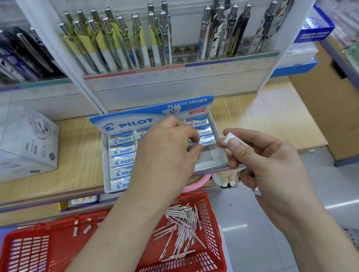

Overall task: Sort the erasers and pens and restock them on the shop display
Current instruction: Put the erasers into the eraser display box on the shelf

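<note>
- Left hand (167, 147) reaches from the lower middle of the frame into the open Pilot eraser box (104, 162) at centre; its fingers (192, 136) are bent with only a narrow gap to the thumb, at the box's right column, and I cannot tell whether they pinch anything
- Right hand (267, 162), right of centre, pinches a small white eraser (229, 139) between thumb and forefinger, just beside the box's right wall; its long axis runs from upper left to lower right, free end to the upper left
- Boxed erasers (122, 151) lie flat in columns, long axes left to right across the frame
- The box stands on the wooden table (79, 150), lid up at the back
- Red basket (214, 232) at the bottom holds a loose pile of pens (181, 230), mostly lying lower left to upper right
- Display pens (117, 41) at the top stand leaning, clicker ends up
</note>
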`<state>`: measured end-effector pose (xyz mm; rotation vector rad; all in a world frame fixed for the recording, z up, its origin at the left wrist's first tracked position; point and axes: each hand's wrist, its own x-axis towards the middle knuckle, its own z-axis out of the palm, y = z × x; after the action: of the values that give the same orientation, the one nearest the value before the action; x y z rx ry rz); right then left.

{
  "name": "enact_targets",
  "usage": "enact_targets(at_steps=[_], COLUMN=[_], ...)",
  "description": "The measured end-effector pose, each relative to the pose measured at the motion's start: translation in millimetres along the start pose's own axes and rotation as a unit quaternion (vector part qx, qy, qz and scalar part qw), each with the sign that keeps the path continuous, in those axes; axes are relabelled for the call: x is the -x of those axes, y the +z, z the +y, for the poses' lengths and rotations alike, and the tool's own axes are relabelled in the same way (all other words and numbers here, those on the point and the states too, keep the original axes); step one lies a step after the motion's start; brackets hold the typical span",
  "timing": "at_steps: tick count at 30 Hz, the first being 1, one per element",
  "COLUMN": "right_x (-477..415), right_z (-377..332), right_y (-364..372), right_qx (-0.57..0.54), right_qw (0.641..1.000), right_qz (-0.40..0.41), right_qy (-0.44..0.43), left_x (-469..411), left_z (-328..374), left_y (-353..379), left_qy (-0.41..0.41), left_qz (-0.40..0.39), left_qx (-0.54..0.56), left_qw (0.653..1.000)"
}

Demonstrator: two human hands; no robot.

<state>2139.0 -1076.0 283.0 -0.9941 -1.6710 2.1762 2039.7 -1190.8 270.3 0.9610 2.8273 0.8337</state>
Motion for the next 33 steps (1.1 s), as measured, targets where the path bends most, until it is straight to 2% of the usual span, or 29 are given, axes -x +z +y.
enact_targets(at_steps=[2,4,7,9,11,15,18,22,28,33], right_x=[2.3,4.5,7.8,10.6,12.9,14.0,13.4,11.6,10.4,8.6], right_z=[-0.1,-2.7,-7.1,-8.7,-9.2,-9.3,-7.6,-5.5,-4.4,-3.5], right_y=[-1.1,-2.6,-2.3,1.0,4.4,2.5,0.8,1.3,0.7,0.0], right_qx=[0.003,0.008,0.007,-0.003,-0.022,-0.041,0.019,0.065,0.033,-0.002], right_qw=[1.0,1.0,1.0,1.0,1.0,0.999,0.998,0.995,0.999,1.0], right_qz=[-0.008,-0.005,0.01,0.007,-0.008,-0.022,-0.042,-0.036,-0.014,0.01], right_qy=[-0.003,-0.006,-0.005,-0.001,0.002,0.004,-0.038,-0.061,-0.014,0.018], left_x=[1.5,5.9,17.8,24.2,26.3,26.4,25.0,21.3,22.8,22.5], left_z=[-1.6,0.5,11.3,15.7,17.7,15.2,8.2,6.6,3.1,1.5], left_y=[-1.3,-7.6,-22.5,-25.7,-25.0,-24.1,-22.3,-21.1,-22.1,-17.3], left_qy=[-0.009,-0.032,-0.058,-0.036,-0.036,-0.141,-0.127,-0.157,-0.111,-0.086], left_qz=[0.002,-0.013,-0.094,-0.101,-0.075,-0.043,-0.039,-0.057,-0.073,-0.025], left_qx=[0.029,0.14,0.336,0.359,0.358,0.454,0.404,0.428,0.385,0.274], left_qw=[1.0,0.99,0.935,0.927,0.93,0.879,0.905,0.888,0.913,0.958])
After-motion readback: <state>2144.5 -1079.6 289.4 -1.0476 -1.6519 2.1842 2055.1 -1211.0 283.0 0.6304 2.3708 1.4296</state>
